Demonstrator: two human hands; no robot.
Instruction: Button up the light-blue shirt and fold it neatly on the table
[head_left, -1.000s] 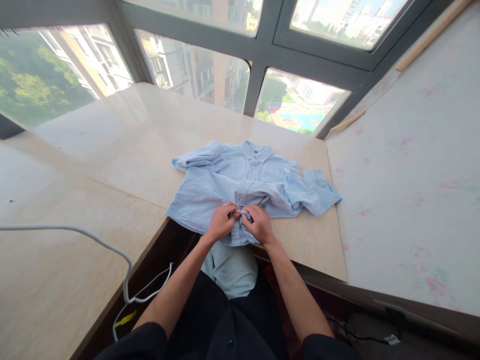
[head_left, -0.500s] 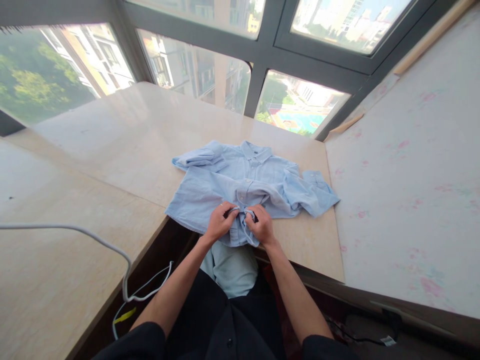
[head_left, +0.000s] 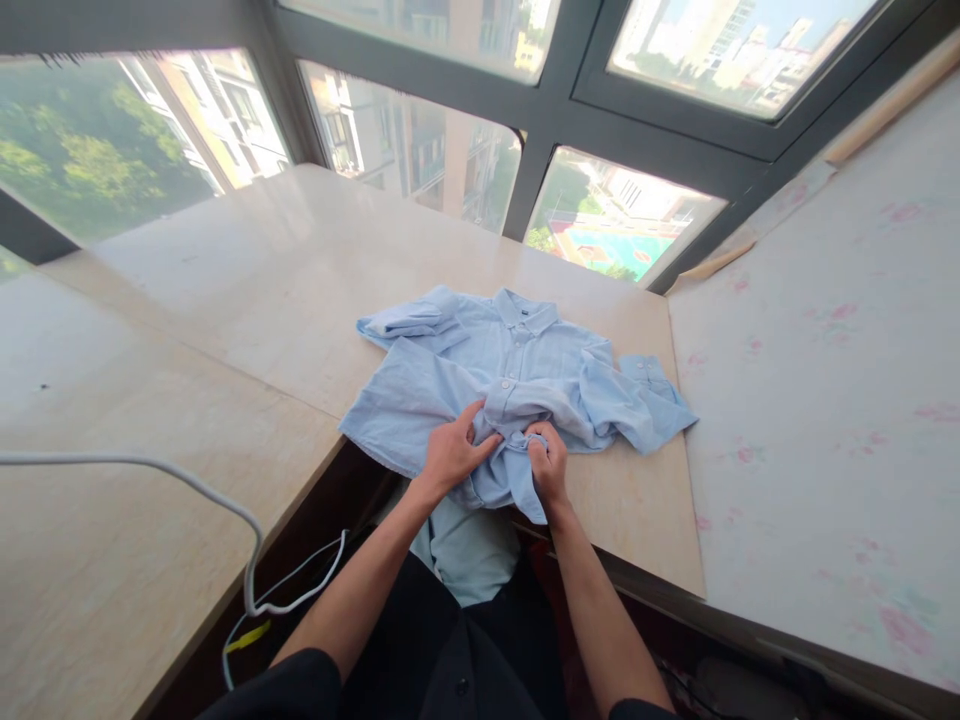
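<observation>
A light blue button-up shirt (head_left: 420, 385) lies front up, its collar toward the window and its hem hanging a little over the near edge. Its lower front is bunched between my hands. My left hand (head_left: 454, 450) rests on the bunched cloth by the button strip, thumb and forefinger spread apart, so it is open. Closed around a fold of the shirt's front edge is my right hand (head_left: 549, 460), just to the right. A white button (head_left: 505, 384) shows above the hands. Some of the cloth under my fingers is hidden.
The shirt lies on a beige stone-like sill (head_left: 247, 270) below grey-framed windows. On the right stands a wall with flowered paper (head_left: 817, 400), peeling near the window. A white cable (head_left: 187, 478) crosses the left counter and drops over its edge.
My left hand has loosened its pinch and spread its thumb and forefinger. My right hand has moved right and slightly down, drawing the shirt edge along. The view has shifted a little.
</observation>
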